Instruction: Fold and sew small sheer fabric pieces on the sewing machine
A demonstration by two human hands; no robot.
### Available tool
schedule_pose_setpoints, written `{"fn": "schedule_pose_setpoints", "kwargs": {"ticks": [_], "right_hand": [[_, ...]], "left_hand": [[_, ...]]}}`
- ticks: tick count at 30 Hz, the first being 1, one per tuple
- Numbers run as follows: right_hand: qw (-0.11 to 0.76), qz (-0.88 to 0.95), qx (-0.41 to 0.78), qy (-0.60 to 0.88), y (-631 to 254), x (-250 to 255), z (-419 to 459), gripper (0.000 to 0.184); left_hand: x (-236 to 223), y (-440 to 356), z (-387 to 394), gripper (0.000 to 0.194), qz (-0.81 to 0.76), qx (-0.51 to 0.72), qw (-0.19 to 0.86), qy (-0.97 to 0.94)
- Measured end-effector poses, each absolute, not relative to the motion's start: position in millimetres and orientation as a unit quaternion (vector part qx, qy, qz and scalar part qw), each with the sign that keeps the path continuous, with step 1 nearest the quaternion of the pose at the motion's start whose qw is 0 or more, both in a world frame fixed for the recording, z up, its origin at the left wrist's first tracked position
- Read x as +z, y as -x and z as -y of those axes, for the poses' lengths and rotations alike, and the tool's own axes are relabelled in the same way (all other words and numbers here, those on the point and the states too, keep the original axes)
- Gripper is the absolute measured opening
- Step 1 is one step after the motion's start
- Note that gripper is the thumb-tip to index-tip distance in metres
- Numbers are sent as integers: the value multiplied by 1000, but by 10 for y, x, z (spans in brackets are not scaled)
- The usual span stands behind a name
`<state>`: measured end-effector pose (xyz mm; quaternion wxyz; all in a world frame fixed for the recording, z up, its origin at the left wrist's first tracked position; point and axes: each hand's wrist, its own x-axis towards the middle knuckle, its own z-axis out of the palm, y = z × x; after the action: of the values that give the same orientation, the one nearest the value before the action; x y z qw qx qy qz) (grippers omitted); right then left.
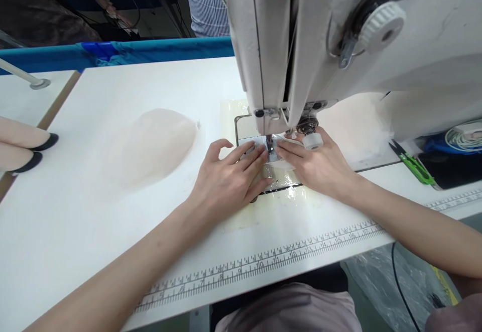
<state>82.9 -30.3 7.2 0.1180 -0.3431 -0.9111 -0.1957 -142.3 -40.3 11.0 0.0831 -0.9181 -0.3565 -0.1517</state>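
My left hand (233, 174) lies palm down left of the presser foot (270, 148), fingers stretched out, their tips close to the foot. On the other side, my right hand (316, 158) rests with its fingers extended flat toward the foot, partly behind a white knob of the machine. A small piece of thin, whitish fabric (282, 163) lies under the foot and beneath my fingertips; much of it is hidden. Below both hands is the shiny metal needle plate (286, 177). The white sewing machine (274, 35) stands over them.
A sheer beige fabric piece (158, 146) lies left on the white table (113, 241). Green thread snips (414, 163), a dark flat object (452, 169) and a coiled white cable (467, 136) sit at right. Printed rulers (263, 266) line the front edge. Another person's striped garment (209, 5) shows behind.
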Motion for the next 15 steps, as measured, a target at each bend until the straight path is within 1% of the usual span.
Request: {"fn": "schedule_pose_setpoints", "kwargs": {"ticks": [5, 10, 15], "right_hand": [[95, 908, -206, 351, -824, 63, 296, 38], [101, 902, -221, 356, -816, 37, 291, 37], [105, 906, -209, 352, -819, 43, 287, 38]], "left_hand": [[95, 1418, 386, 37, 342, -161, 117, 918], [74, 1421, 374, 38, 333, -172, 151, 915], [52, 1419, 376, 40, 329, -174, 167, 913]]}}
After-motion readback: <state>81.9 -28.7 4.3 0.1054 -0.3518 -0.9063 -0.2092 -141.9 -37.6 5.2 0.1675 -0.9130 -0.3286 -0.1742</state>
